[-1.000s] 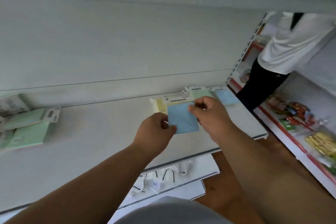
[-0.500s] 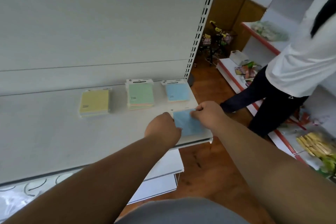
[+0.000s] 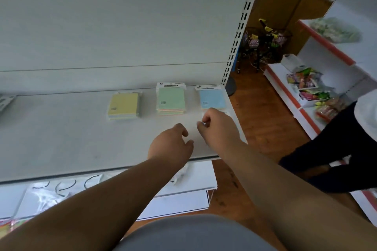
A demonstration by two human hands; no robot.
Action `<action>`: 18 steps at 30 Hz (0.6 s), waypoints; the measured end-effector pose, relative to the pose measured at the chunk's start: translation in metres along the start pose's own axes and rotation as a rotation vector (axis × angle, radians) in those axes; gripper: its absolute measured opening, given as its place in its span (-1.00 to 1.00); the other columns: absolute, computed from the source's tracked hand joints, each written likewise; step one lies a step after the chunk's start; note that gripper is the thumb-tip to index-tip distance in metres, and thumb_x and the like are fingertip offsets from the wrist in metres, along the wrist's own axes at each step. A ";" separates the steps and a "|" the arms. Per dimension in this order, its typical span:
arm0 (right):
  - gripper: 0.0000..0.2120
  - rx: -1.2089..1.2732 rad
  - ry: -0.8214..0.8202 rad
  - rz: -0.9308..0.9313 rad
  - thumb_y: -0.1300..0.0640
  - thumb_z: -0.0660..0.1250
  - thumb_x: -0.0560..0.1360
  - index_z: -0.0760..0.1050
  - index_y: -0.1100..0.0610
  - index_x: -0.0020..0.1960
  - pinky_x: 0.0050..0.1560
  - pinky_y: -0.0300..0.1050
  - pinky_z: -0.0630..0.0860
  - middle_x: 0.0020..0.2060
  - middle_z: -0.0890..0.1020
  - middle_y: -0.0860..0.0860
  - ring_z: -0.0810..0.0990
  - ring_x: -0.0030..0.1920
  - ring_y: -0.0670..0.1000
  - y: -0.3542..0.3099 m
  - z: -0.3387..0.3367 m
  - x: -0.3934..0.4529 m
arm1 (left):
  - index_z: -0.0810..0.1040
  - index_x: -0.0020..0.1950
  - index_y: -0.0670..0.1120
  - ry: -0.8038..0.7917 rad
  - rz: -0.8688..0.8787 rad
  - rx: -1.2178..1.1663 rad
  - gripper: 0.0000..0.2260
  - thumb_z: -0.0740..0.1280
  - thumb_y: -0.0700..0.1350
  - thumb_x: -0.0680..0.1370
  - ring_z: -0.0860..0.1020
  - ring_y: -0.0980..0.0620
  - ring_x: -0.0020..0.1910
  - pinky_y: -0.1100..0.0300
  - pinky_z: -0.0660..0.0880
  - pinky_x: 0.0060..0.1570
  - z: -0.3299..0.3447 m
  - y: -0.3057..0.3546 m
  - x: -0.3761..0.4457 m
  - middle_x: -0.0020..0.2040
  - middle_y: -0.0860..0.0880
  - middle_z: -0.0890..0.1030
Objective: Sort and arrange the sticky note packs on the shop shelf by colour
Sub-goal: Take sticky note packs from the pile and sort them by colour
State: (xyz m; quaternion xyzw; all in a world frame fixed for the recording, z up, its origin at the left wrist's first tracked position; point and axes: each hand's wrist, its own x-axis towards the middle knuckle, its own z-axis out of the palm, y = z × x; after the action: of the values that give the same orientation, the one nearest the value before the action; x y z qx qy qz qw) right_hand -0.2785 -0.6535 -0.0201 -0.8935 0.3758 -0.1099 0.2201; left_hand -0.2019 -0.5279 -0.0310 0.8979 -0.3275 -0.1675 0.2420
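A single head-worn wide-angle view looks forward and down, close over the white shelf (image 3: 61, 138), with a side aisle's wooden floor (image 3: 265, 124) at right.

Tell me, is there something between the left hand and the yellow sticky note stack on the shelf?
Nothing visible. The left hand hovers over bare shelf, and the yellow sticky note stack lies further back and to the left. The green stack and blue stack lie off to the right of that path.
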 end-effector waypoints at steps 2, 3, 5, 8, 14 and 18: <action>-0.87 0.050 -0.012 -0.039 -0.02 0.33 0.50 0.45 0.03 -0.11 -0.24 -0.14 0.44 -0.22 0.56 -0.06 0.52 -0.20 -0.02 -0.027 0.011 -0.004 | 0.46 0.11 0.09 0.025 -0.022 -0.023 -0.79 0.29 0.08 0.50 0.57 0.05 -0.13 0.17 0.49 -0.16 -0.015 -0.022 -0.006 -0.19 0.13 0.61; -0.87 0.072 -0.014 -0.060 -0.02 0.33 0.49 0.46 0.02 -0.12 -0.22 -0.13 0.47 -0.22 0.57 -0.07 0.53 -0.20 -0.01 -0.043 0.016 -0.005 | 0.47 0.11 0.09 0.039 -0.034 -0.032 -0.79 0.29 0.08 0.50 0.57 0.05 -0.13 0.16 0.50 -0.14 -0.025 -0.034 -0.009 -0.20 0.14 0.61; -0.88 0.113 -0.019 -0.101 -0.01 0.34 0.47 0.46 0.02 -0.15 -0.20 -0.11 0.51 -0.23 0.58 -0.08 0.54 -0.20 -0.01 -0.076 0.029 -0.007 | 0.48 0.12 0.09 0.069 -0.057 -0.053 -0.79 0.30 0.07 0.51 0.57 0.06 -0.13 0.15 0.52 -0.12 -0.045 -0.061 -0.014 -0.21 0.14 0.59; -0.87 0.167 -0.036 -0.159 0.00 0.35 0.47 0.45 0.02 -0.18 -0.20 -0.11 0.51 -0.26 0.59 -0.07 0.55 -0.22 0.00 -0.137 0.055 -0.011 | 0.48 0.11 0.09 0.113 -0.090 -0.089 -0.80 0.31 0.07 0.51 0.57 0.08 -0.19 0.17 0.54 -0.16 -0.080 -0.113 -0.024 -0.24 0.15 0.57; -0.84 0.242 -0.151 -0.269 -0.02 0.36 0.48 0.49 0.06 -0.17 -0.19 -0.12 0.49 -0.26 0.59 -0.07 0.54 -0.21 -0.01 -0.287 0.137 -0.035 | 0.50 0.10 0.08 0.263 -0.217 -0.072 -0.81 0.31 0.06 0.51 0.58 0.05 -0.13 0.15 0.52 -0.11 -0.179 -0.256 -0.045 -0.21 0.13 0.60; -0.84 0.294 -0.227 -0.322 0.00 0.36 0.48 0.49 0.07 -0.18 -0.21 -0.13 0.50 -0.32 0.55 -0.10 0.54 -0.24 -0.01 -0.376 0.184 -0.047 | 0.50 0.09 0.07 0.303 -0.328 -0.096 -0.81 0.30 0.05 0.50 0.58 0.05 -0.18 0.18 0.51 -0.17 -0.227 -0.337 -0.066 -0.22 0.13 0.60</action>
State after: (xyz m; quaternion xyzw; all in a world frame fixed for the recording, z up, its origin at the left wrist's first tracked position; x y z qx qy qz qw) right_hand -0.0102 -0.3295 -0.0040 -0.9068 0.1813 -0.0960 0.3683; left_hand 0.0256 -0.1847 -0.0171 0.9414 -0.1284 -0.0831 0.3006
